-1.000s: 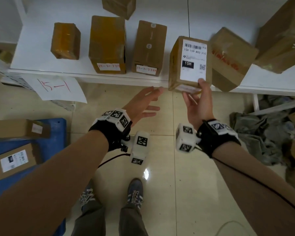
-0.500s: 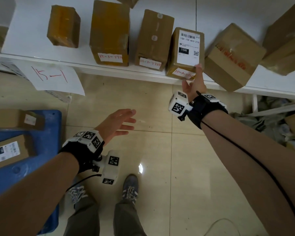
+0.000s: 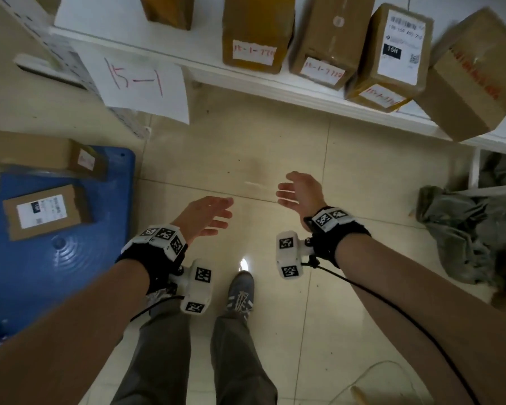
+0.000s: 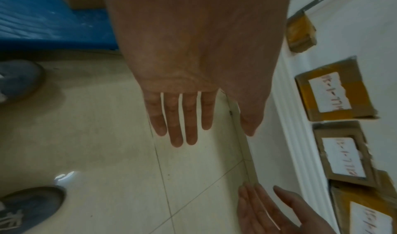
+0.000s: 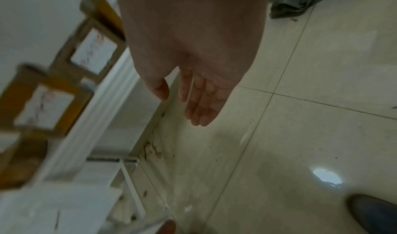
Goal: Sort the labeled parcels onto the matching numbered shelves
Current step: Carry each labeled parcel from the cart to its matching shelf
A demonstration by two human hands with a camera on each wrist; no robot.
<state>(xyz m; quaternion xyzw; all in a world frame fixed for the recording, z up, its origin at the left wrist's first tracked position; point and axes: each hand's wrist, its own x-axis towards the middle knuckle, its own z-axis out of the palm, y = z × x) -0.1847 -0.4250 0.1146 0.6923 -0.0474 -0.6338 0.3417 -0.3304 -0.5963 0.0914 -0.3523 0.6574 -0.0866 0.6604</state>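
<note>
The parcel with the white 15H label (image 3: 392,51) stands on the white shelf (image 3: 205,68), in a row beside two other brown boxes with hand-written tags (image 3: 254,33) (image 3: 324,39). A paper sign reading 15-1 (image 3: 142,89) hangs from the shelf edge. My left hand (image 3: 208,214) (image 4: 189,118) hovers over the floor with straight fingers, holding nothing. My right hand (image 3: 297,190) (image 5: 193,98) is also empty with relaxed fingers, well below the shelf. Two more parcels (image 3: 46,211) (image 3: 41,154) lie on a blue platform (image 3: 59,258) at the left.
A larger brown box (image 3: 473,74) leans tilted at the shelf's right end. A grey crumpled sack (image 3: 468,220) lies on the floor at the right. My feet (image 3: 240,293) stand on the glossy tiled floor below the hands. A thin cable (image 3: 386,372) trails at bottom right.
My right hand has let go of the 15H parcel, now standing on the shelf, and drawn back down to mid floor. The left hand stayed empty, drifting lower.
</note>
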